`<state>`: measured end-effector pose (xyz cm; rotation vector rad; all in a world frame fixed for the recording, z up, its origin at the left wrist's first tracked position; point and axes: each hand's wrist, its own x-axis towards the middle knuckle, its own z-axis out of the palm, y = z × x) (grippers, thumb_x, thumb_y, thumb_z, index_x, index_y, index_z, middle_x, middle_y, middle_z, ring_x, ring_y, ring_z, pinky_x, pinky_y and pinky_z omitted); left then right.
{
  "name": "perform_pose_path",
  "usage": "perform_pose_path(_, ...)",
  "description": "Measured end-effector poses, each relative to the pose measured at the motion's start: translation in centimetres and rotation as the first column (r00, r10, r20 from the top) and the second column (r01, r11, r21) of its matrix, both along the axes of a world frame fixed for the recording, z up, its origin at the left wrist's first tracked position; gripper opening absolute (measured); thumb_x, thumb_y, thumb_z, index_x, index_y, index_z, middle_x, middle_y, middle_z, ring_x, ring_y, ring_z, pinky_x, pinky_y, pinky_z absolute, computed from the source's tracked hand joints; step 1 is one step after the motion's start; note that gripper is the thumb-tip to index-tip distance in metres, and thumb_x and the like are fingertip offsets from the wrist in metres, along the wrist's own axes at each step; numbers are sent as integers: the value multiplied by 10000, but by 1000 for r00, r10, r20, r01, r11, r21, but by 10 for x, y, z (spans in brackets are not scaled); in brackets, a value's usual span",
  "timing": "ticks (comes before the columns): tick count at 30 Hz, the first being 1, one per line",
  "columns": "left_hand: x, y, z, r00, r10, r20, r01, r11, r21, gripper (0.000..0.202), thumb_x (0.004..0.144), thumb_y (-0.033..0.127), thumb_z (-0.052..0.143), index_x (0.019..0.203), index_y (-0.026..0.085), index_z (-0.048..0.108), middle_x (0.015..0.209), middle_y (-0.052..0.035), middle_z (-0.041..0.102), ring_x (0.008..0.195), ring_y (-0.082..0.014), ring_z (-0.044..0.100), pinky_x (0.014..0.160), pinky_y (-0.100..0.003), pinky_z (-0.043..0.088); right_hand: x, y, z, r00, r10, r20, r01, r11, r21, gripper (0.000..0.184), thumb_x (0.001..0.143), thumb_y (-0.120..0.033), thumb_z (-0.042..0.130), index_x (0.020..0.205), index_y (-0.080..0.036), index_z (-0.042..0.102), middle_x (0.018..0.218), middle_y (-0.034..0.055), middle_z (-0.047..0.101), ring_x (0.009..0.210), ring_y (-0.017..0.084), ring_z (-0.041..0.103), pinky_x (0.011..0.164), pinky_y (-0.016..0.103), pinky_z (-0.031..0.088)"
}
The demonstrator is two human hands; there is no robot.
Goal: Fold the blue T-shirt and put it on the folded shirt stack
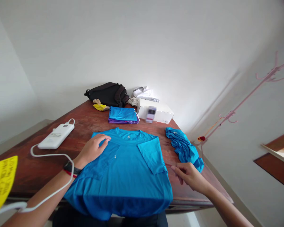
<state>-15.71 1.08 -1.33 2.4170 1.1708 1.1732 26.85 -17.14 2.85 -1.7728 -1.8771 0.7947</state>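
Observation:
A blue T-shirt (130,170) lies front side up before me, its collar pointing away and its lower part hanging over the table's near edge. Its sleeves are laid inward over the body. My left hand (93,148) rests at the shirt's left shoulder, thumb and fingers a little apart, with nothing seen between them. To the right of the shirt, my right hand (188,176) hovers over the tabletop, loosely curled with the fingers apart and holding nothing. A crumpled blue garment (183,146) lies just beyond it.
Farther back on the wooden table (85,121) sit folded blue and purple clothes (123,114), a white box (162,112), a black bag (106,94) and a yellow item (99,107). A white power bank (56,136) trails a cable across my left forearm. A pink rack (246,97) leans at right.

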Motion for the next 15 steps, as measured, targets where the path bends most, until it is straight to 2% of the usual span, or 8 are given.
perform_pose_path(3, -1, 0, -1, 1000, -11, -3, 10, 1000, -19, 330, 1010, 438, 459, 1020, 226, 712, 1080, -53, 758, 1059, -228, 685, 980, -330, 506, -1, 2, 13, 994, 44, -103, -60, 986, -156, 562, 935, -684, 507, 835, -159, 677, 760, 51, 695, 581, 142, 622, 508, 231, 478)
perform_pose_path(5, -1, 0, 0, 1000, -17, -6, 17, 999, -32, 330, 1012, 437, 461, 1029, 224, 711, 1084, -53, 759, 1062, -227, 686, 983, -329, 503, -1, 3, 19, 984, 75, -162, -118, 954, -275, 554, 921, -680, 543, 1045, -163, 697, 913, 73, 727, 712, 172, 689, 601, 257, 543)
perform_pose_path(6, -1, -1, 1, 1000, -19, -7, 19, 999, -37, 329, 1012, 438, 463, 1031, 223, 712, 1087, -52, 759, 1063, -226, 687, 983, -327, 502, -1, 3, 20, 981, 90, -173, -143, 935, -324, 556, 917, -676, 557, 1090, -166, 697, 941, 79, 734, 771, 185, 707, 649, 267, 559)
perform_pose_path(9, -1, -3, 3, 1000, -14, -7, 13, 998, -53, 330, 1008, 443, 467, 1032, 224, 714, 1093, -51, 759, 1057, -225, 693, 956, -315, 516, 2, 1, 17, 985, 90, -146, -150, 869, -472, 592, 928, -697, 515, 985, -148, 728, 841, 86, 746, 746, 185, 724, 644, 256, 560)
perform_pose_path(12, 0, -4, 5, 1000, -11, -4, 11, 998, -69, 333, 1007, 443, 465, 1039, 226, 716, 1100, -51, 759, 1056, -224, 697, 926, -304, 531, 6, -6, 11, 977, 180, -117, -214, 758, -616, 580, 921, -674, 540, 903, -142, 769, 785, 97, 758, 644, 164, 717, 565, 216, 530)
perform_pose_path(15, 0, -3, 4, 1000, -18, 0, 18, 997, -73, 329, 1007, 440, 467, 1035, 224, 714, 1101, -49, 759, 1054, -221, 698, 939, -306, 527, 9, -15, 8, 928, 329, -176, -355, 636, -685, 499, 854, -601, 674, 1077, -172, 796, 914, 107, 787, 742, 197, 744, 527, 193, 513)
